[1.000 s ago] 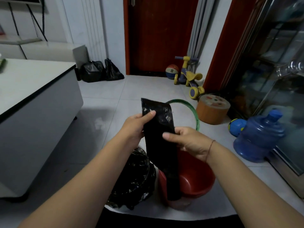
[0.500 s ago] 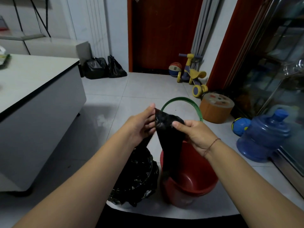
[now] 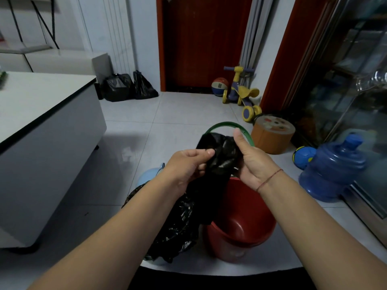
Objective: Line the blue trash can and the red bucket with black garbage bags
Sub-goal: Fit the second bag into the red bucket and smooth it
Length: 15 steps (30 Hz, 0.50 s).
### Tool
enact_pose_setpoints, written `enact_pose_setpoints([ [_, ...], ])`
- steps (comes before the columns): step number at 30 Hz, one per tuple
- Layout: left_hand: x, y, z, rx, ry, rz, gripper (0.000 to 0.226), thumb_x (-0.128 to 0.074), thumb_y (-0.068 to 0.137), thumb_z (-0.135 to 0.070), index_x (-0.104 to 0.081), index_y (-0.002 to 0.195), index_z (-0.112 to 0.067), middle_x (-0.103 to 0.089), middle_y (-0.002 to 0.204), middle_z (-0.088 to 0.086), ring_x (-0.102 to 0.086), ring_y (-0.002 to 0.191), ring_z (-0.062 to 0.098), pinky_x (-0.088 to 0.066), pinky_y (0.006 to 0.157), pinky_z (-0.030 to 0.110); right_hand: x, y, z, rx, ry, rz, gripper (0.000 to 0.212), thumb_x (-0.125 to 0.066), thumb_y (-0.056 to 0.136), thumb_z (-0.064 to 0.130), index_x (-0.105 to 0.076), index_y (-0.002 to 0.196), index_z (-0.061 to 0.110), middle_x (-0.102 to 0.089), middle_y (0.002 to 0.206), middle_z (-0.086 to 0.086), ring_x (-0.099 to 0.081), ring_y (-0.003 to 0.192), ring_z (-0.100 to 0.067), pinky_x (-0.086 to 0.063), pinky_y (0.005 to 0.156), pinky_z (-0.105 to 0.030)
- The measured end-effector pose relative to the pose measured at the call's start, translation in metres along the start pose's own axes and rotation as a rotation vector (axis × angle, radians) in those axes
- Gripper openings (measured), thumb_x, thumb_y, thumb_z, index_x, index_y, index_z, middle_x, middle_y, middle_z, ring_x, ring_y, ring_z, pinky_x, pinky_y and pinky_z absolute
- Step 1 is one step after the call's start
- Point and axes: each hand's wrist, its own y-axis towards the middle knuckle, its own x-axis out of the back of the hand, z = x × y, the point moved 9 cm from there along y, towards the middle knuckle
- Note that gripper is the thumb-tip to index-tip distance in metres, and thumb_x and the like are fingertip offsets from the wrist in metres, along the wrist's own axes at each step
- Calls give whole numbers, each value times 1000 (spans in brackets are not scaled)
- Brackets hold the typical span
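Head view caught the job roughly half done: the blue trash can (image 3: 146, 177), lower centre-left, already wore a black liner (image 3: 178, 222) bunched over its rim. Just beside it, the red bucket (image 3: 247, 227) stood bare inside. Mid-frame above it, the left hand (image 3: 188, 166) pinched the second garbage bag (image 3: 222, 158) at its top, and the right hand (image 3: 253, 162) gripped it, thumb up. Opening and fitting it looked still to do.

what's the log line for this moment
left hand: pinches black plastic garbage bag; right hand: grips same bag; red plastic bucket: unlined; blue plastic trash can: bagged
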Motion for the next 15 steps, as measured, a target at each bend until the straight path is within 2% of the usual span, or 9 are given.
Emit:
enact_pose_setpoints([
  [2, 5, 0, -9, -34, -102, -49, 21, -63, 89, -19, -65, 69, -13, -53, 42, -7, -46, 35, 3, -42, 42, 12, -10, -9, -3, -50, -129, 157, 46, -67, 67, 48, -69, 95, 12, -71, 94, -9, -65, 91, -23, -48, 88, -38],
  [4, 10, -1, -17, -60, -204, -76, 20, -64, 87, -21, -67, 71, -9, -63, 47, 1, -57, 38, 8, -46, 43, 14, -14, -16, -10, -61, -298, 257, 39, -71, 66, 38, -70, 94, 12, -69, 90, -6, -60, 85, -17, -43, 83, -32],
  [6, 14, -3, -22, -73, -236, -98, 20, -69, 83, -24, -69, 71, -8, -70, 60, 9, -66, 48, 16, -52, 47, 22, -14, -16, -10, -26, -359, 248, 26, -70, 73, 26, -70, 94, 10, -67, 82, -2, -57, 75, -11, -42, 73, -24],
  [8, 15, -3, -23, -87, -228, -119, 21, -71, 82, -26, -70, 68, -10, -70, 62, 9, -66, 50, 18, -52, 47, 24, -15, -15, -7, 12, -321, 216, 15, -67, 81, 17, -69, 91, 7, -66, 73, 1, -55, 67, -9, -39, 65, -21],
  [9, 15, -3, -23, -95, -218, -128, 21, -71, 82, -27, -69, 68, -10, -70, 61, 9, -66, 49, 18, -52, 47, 24, -15, -15, -6, 16, -291, 206, 15, -65, 82, 17, -69, 92, 5, -67, 74, 0, -55, 68, -9, -38, 65, -21],
  [12, 10, -5, -23, -106, -190, -128, 21, -71, 82, -28, -68, 68, -12, -68, 59, 7, -63, 47, 17, -52, 46, 24, -18, -16, -5, 20, -243, 191, 32, -62, 85, 18, -65, 107, -5, -67, 100, -16, -57, 85, -16, -35, 69, -26],
  [15, 6, -5, -21, -102, -165, -113, 21, -70, 83, -30, -68, 71, -13, -67, 61, 7, -62, 50, 17, -52, 50, 23, -21, -17, 0, 40, -175, 138, 33, -64, 83, 16, -64, 106, -8, -61, 101, -22, -51, 80, -18, -31, 65, -23],
])
